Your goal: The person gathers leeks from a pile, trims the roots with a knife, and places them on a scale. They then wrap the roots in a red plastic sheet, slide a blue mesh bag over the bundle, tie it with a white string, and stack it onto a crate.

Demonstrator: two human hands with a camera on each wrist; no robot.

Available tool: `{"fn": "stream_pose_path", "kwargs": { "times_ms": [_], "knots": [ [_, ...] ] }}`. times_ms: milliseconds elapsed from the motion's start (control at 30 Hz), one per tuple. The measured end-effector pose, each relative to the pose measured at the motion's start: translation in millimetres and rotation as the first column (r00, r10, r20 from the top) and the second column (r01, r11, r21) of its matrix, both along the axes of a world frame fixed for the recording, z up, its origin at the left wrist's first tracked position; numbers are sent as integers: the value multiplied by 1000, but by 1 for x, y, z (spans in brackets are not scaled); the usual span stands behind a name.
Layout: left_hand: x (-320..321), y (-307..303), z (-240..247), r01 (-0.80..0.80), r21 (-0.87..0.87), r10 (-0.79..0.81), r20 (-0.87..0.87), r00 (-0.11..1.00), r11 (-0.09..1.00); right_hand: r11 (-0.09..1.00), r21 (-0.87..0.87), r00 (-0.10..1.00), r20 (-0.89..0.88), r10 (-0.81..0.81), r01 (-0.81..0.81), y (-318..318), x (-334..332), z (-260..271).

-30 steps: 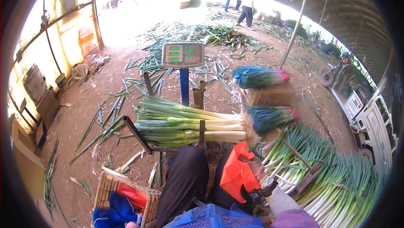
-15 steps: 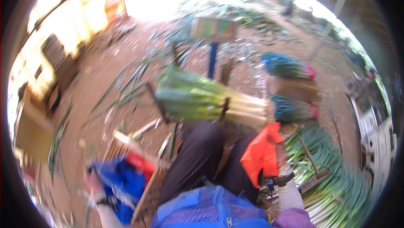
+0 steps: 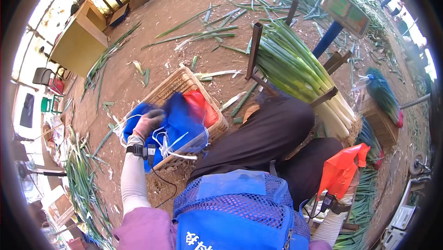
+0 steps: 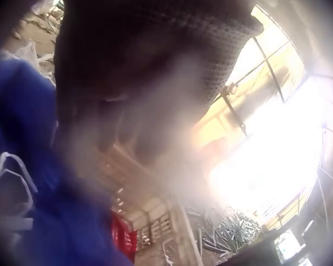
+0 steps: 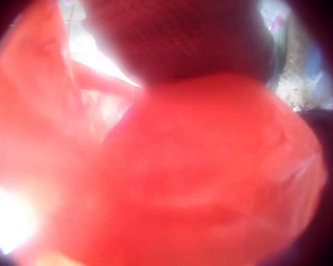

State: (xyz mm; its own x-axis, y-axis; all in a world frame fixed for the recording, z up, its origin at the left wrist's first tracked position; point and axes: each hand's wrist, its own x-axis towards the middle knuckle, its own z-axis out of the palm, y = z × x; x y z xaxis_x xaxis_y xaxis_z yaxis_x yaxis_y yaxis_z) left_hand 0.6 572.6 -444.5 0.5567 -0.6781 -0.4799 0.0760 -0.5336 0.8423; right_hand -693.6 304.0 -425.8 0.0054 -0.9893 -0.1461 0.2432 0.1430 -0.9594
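Over a plastic basket [image 3: 159, 84], my gloved left hand [image 3: 148, 123] has curled fingers gripping blue bag material [image 3: 177, 132] with white ties. The left wrist view shows the hand [image 4: 150, 66] dark and blurred beside the blue material [image 4: 61, 221]; its fingertips are unclear. A red bag [image 3: 200, 107] lies at the basket's right side. By my right knee, my right hand [image 3: 354, 181] holds an orange-red bag [image 3: 339, 169], which covers most of its fingers. That bag [image 5: 211, 166] fills much of the right wrist view, below the hand [image 5: 183, 39].
Large leeks [image 3: 300, 65] lie on a metal rack by a scale display [image 3: 345, 12]. Bundled green onions [image 3: 384, 94] rest on a crate [image 3: 380, 123] at right. Loose leaves [image 3: 87, 181] litter the ground at left, below a wooden cabinet [image 3: 80, 42].
The view has swung left toward the basket. My left hand came into view and took hold of the blue material, which has shifted within the basket. My right hand still holds the orange-red bag.
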Motion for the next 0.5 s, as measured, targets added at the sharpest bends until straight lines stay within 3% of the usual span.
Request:
{"fn": "stream_pose_path", "kwargs": {
  "times_ms": [33,100,133,167,233,267,300,367,433,500],
  "knots": [
    [18,11,-25,-110,-11,111,167,980,994,1000,0,1000,-8,-3,3,1,0,0],
    [38,29,-58,-223,237,92,463,882,946,1000,3,1000,-18,-9,9,1,0,-1],
    [41,40,-75,-233,302,75,455,887,924,1000,4,1000,-20,-11,11,0,1,-2],
    [48,53,-105,-313,359,55,577,815,879,1000,6,1000,-23,-14,14,0,1,-3],
    [25,56,-99,-405,439,48,629,776,802,1000,13,999,-29,-16,17,-3,2,-6],
    [15,56,-100,-433,380,117,627,770,817,1000,13,999,-31,-14,14,-4,3,-7],
    [4,54,-102,-383,267,201,522,829,885,1000,13,999,-34,-11,11,-6,4,-7],
    [-16,33,-100,-246,262,90,493,866,933,1000,14,999,-34,-14,15,-7,7,-8],
    [-46,3,-81,-23,370,-178,500,848,929,1000,12,999,-41,-11,11,-6,9,-8],
    [-51,-15,-91,226,497,-478,468,743,838,1000,7,999,-44,-10,11,-3,9,-6]
  ]
}}
